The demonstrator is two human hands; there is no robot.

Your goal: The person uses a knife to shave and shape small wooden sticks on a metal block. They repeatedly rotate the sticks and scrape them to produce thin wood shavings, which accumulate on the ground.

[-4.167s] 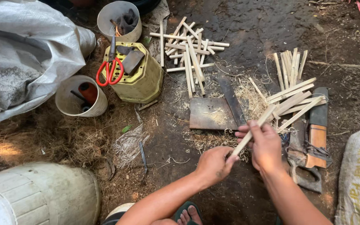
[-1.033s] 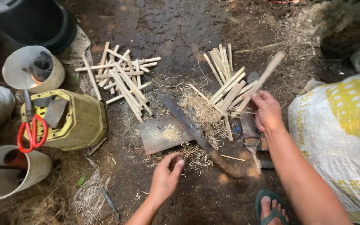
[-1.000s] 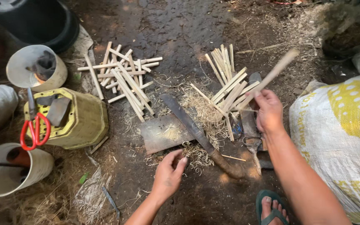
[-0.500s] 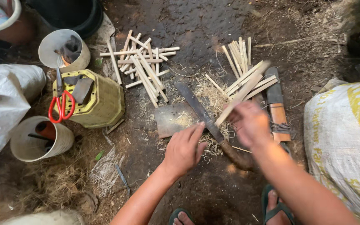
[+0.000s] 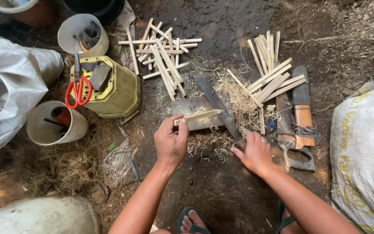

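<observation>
Dark dirt ground [image 5: 221,195] strewn with shavings holds everything. At the right edge lies a white and yellow sack [image 5: 364,151]; at the far left, a grey sack [image 5: 9,86]. A yellow basket [image 5: 117,93] left of centre carries red scissors [image 5: 78,89], with 2 white cups [image 5: 57,125] beside it. 2 stick piles lie far: one [image 5: 163,54] at centre, one [image 5: 269,73] to the right, next to sheathed blades [image 5: 301,110]. A flat block [image 5: 195,113] sits in the middle. The right hand [image 5: 254,152] is closed around a machete [image 5: 217,104] handle, its blade across the block. The left hand [image 5: 171,141] pinches a stick [image 5: 198,116] over the block.
</observation>
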